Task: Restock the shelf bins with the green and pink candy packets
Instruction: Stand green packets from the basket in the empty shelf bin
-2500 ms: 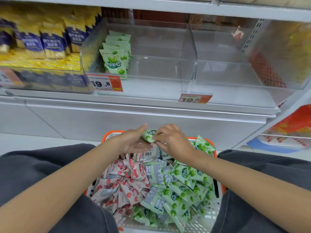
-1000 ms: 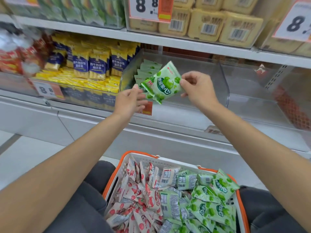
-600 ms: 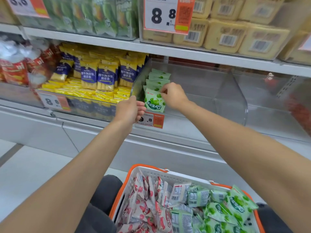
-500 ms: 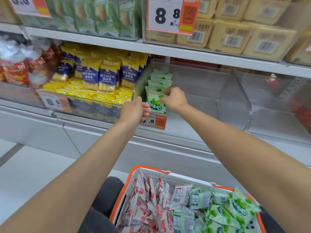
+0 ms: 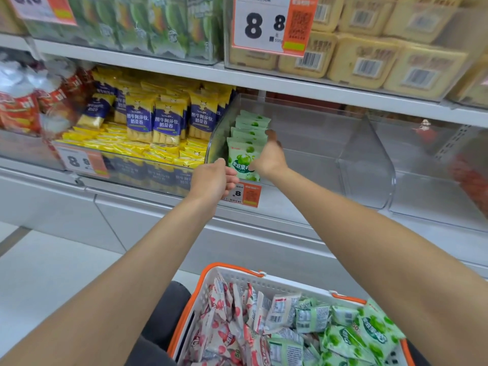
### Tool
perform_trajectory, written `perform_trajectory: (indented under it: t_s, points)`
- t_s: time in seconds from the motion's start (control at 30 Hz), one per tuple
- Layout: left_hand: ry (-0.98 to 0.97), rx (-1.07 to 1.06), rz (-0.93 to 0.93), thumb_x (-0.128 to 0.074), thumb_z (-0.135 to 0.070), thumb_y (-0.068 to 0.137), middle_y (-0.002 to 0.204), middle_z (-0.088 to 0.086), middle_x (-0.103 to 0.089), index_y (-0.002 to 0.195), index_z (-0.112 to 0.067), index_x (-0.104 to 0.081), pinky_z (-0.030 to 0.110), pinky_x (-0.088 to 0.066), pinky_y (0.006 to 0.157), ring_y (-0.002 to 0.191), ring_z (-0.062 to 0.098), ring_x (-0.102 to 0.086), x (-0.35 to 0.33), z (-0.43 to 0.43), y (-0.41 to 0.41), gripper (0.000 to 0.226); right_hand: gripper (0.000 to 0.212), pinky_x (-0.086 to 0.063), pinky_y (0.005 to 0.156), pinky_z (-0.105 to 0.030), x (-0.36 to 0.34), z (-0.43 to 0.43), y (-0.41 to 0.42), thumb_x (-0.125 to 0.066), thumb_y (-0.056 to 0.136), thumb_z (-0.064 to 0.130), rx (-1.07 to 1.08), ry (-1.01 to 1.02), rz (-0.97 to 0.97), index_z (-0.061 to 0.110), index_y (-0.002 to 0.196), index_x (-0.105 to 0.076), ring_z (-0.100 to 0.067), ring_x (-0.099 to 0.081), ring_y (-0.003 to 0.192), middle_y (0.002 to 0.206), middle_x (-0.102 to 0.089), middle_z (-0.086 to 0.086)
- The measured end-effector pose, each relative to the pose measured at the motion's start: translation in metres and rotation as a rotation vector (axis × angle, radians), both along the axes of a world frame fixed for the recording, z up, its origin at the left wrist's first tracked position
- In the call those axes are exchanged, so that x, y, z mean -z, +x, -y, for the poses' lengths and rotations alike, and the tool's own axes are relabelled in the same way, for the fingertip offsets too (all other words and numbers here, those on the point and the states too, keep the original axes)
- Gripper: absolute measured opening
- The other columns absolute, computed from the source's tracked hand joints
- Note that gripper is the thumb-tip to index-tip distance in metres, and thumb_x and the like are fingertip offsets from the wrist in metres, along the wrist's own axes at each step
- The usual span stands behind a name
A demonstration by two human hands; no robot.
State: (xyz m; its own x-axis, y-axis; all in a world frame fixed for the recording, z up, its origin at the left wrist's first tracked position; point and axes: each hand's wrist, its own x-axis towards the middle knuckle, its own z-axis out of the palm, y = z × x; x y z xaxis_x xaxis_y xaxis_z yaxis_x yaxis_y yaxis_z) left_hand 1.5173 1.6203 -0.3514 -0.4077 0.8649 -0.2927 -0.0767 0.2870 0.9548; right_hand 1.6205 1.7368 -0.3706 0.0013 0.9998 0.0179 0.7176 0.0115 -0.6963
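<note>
A row of green candy packets (image 5: 250,128) stands upright at the left end of a clear shelf bin (image 5: 317,143); the front packet (image 5: 237,165) faces me. My right hand (image 5: 268,157) is inside the bin, its fingers straight along the right side of the row, touching the packets. At the bin's front wall my left hand (image 5: 211,179) hovers with loosely curled fingers, holding nothing. On my lap sits a white basket with an orange rim (image 5: 229,273), with pink packets (image 5: 227,326) on its left and green packets (image 5: 356,336) on its right.
A clear divider (image 5: 369,159) separates the bin from a second clear bin (image 5: 422,186) on the right. Yellow-and-blue snack packs (image 5: 163,122) fill the bin on the left. A price tag (image 5: 249,195) hangs under my left hand. Stocked shelves sit above.
My right hand carried a green packet up from the basket and stood it at the front of the row, then let go; its fingers now lie along the row's side. My left hand stayed near the bin front.
</note>
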Motion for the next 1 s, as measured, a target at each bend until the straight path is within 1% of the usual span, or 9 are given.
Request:
perform_trajectory:
  t_s: [0.1, 0.17, 0.27, 0.37, 0.47, 0.6, 0.73, 0.9, 1.0]
  points:
    - [0.002, -0.002, 0.000, -0.038, -0.025, 0.103, 0.068, 0.002, -0.064, 0.085, -0.008, -0.065, 0.018, -0.041, 0.048, 0.053, 0.009, -0.051, 0.000, 0.000, 0.001, 0.037, 0.089, -0.049, 0.089, -0.031, -0.001, -0.001, 0.000, -0.082, 0.075, 0.014, 0.045, -0.150, 0.042, 0.006, 0.142, -0.024, -0.031, -0.050, 0.124, 0.137, -0.042, -0.016]
    - [0.005, 0.000, 0.001, -0.037, -0.025, 0.103, 0.067, 0.002, -0.064, 0.085, -0.008, -0.065, 0.018, -0.041, 0.049, 0.053, 0.009, -0.051, 0.000, -0.001, 0.001, 0.037, 0.082, -0.046, 0.101, -0.035, 0.001, -0.002, 0.001, -0.083, 0.075, 0.026, 0.012, -0.346, 0.125, 0.002, 0.138, -0.036, -0.028, -0.051, 0.125, 0.137, -0.048, -0.015]
    - [0.005, 0.000, -0.006, -0.037, -0.024, 0.103, 0.068, 0.002, -0.064, 0.086, -0.008, -0.065, 0.018, -0.041, 0.048, 0.054, 0.009, -0.051, 0.001, -0.001, 0.000, 0.036, 0.076, -0.045, 0.102, -0.039, 0.003, -0.002, -0.001, -0.082, 0.076, 0.028, -0.039, -0.490, 0.124, 0.005, 0.138, -0.045, -0.028, -0.052, 0.123, 0.138, -0.052, -0.012]
    - [0.011, 0.000, -0.008, -0.037, -0.024, 0.102, 0.068, 0.002, -0.064, 0.088, -0.006, -0.066, 0.018, -0.042, 0.048, 0.053, 0.009, -0.051, 0.002, -0.003, -0.001, 0.036, 0.066, -0.046, 0.094, -0.032, 0.003, -0.004, -0.002, -0.078, 0.080, 0.028, -0.034, -0.427, 0.159, 0.002, 0.132, -0.046, -0.025, -0.055, 0.118, 0.124, -0.055, -0.007]
    - [0.020, -0.002, -0.006, -0.037, -0.024, 0.103, 0.068, 0.002, -0.064, 0.088, -0.006, -0.066, 0.017, -0.042, 0.048, 0.053, 0.009, -0.051, 0.003, -0.003, -0.001, 0.037, 0.054, -0.051, 0.085, -0.026, 0.006, -0.010, -0.009, -0.077, 0.082, 0.024, -0.002, -0.369, 0.156, 0.003, 0.122, -0.049, -0.020, -0.061, 0.095, 0.101, -0.059, -0.005]
    - [0.031, 0.002, -0.008, -0.037, -0.022, 0.102, 0.066, 0.001, -0.063, 0.083, -0.007, -0.065, 0.017, -0.042, 0.047, 0.053, 0.009, -0.051, 0.003, -0.003, -0.001, 0.036, 0.061, -0.052, 0.094, -0.033, 0.011, -0.011, -0.020, -0.078, 0.078, 0.034, -0.058, -0.296, 0.231, 0.006, 0.125, -0.050, -0.023, -0.059, 0.110, 0.120, -0.059, -0.008]
    - [0.034, 0.008, -0.029, -0.038, -0.023, 0.102, 0.064, 0.000, -0.064, 0.081, -0.008, -0.065, 0.019, -0.041, 0.049, 0.052, 0.009, -0.052, 0.005, -0.004, -0.001, 0.037, 0.044, -0.052, 0.085, -0.030, 0.009, -0.009, -0.012, -0.074, 0.083, 0.036, -0.087, -0.333, 0.244, 0.008, 0.108, -0.051, -0.021, -0.058, 0.096, 0.104, -0.056, -0.005]
    - [0.030, 0.026, -0.066, -0.039, -0.021, 0.101, 0.060, 0.000, -0.062, 0.074, -0.009, -0.065, 0.020, -0.041, 0.049, 0.051, 0.010, -0.051, 0.008, -0.002, 0.002, 0.039, 0.046, -0.053, 0.084, -0.031, -0.007, 0.004, 0.007, -0.076, 0.083, 0.027, -0.103, -0.355, 0.138, 0.005, 0.116, -0.053, -0.022, -0.062, 0.097, 0.107, -0.059, -0.009]
    - [0.002, 0.063, -0.046, -0.042, -0.014, 0.096, 0.051, 0.000, -0.060, 0.068, -0.007, -0.062, 0.016, -0.038, 0.041, 0.043, 0.008, -0.048, 0.011, 0.003, 0.014, 0.035, 0.024, -0.051, 0.071, -0.031, -0.022, 0.024, 0.028, -0.072, 0.085, 0.020, -0.114, -0.204, 0.163, 0.004, 0.091, -0.055, -0.023, -0.059, 0.092, 0.094, -0.057, -0.006]
